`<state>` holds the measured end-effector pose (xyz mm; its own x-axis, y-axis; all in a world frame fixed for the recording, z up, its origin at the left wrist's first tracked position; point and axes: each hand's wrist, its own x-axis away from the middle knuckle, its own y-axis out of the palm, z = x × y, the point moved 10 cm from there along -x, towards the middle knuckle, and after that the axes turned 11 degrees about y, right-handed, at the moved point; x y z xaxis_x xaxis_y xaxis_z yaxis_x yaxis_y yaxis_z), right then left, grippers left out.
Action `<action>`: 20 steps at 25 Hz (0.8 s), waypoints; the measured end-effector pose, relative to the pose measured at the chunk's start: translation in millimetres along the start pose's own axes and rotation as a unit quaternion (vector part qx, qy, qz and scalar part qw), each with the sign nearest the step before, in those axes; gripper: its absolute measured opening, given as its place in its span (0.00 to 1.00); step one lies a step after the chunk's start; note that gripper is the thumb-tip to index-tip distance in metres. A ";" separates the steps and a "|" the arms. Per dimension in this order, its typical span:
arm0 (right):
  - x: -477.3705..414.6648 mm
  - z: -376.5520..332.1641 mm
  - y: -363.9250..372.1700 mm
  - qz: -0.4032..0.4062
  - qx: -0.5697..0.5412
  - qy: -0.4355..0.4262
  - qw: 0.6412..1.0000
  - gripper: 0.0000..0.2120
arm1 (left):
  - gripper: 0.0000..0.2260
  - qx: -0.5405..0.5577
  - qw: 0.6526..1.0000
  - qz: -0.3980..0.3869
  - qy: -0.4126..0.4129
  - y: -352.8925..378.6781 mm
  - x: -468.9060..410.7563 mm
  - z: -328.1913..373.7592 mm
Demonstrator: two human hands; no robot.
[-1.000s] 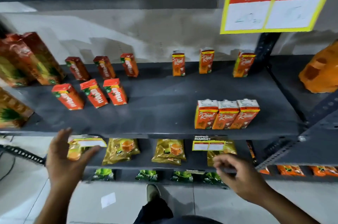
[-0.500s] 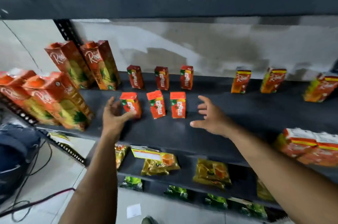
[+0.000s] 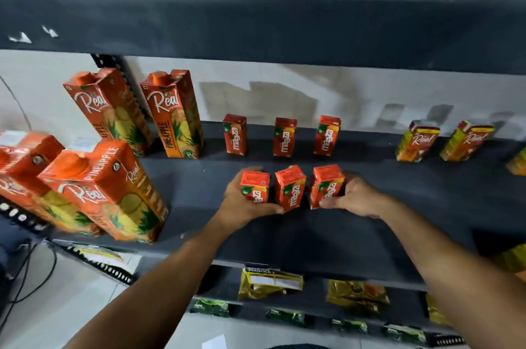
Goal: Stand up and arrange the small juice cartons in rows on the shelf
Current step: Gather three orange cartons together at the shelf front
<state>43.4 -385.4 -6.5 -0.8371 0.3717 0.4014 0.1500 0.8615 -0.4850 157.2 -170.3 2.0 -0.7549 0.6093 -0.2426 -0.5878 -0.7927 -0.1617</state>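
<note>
Three small red Maaza cartons stand in a front row on the dark shelf (image 3: 370, 234). My left hand (image 3: 242, 206) wraps the left front carton (image 3: 255, 186), thumb under its front. My right hand (image 3: 353, 197) grips the right front carton (image 3: 327, 183). Between them the middle front carton (image 3: 290, 188) stands upright, touched by my left thumb tip. Behind, a back row of three more Maaza cartons stands spaced apart: left (image 3: 235, 134), middle (image 3: 284, 136), right (image 3: 327, 135).
Tall Real pineapple cartons stand at the back left (image 3: 173, 113) and front left (image 3: 105, 192). Small Real cartons (image 3: 417, 143) stand at the back right. An upper shelf beam (image 3: 256, 27) hangs overhead. Gold snack packs (image 3: 270, 283) lie on the lower shelf.
The view came closer to the shelf. Both hands moved forward from open reach and closed around the outer cartons of the front row.
</note>
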 end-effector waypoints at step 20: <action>25.4 -8.9 44.7 0.016 -0.015 -0.029 0.999 0.26 | 0.35 -0.042 0.990 -0.127 -0.041 23.2 12.3 -6.8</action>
<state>33.4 -334.3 -11.1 -0.8601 0.3802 0.3401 0.1931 0.8597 -0.4729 136.3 -181.3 -11.2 -0.6087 0.7864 -0.1054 -0.7381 -0.6100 -0.2883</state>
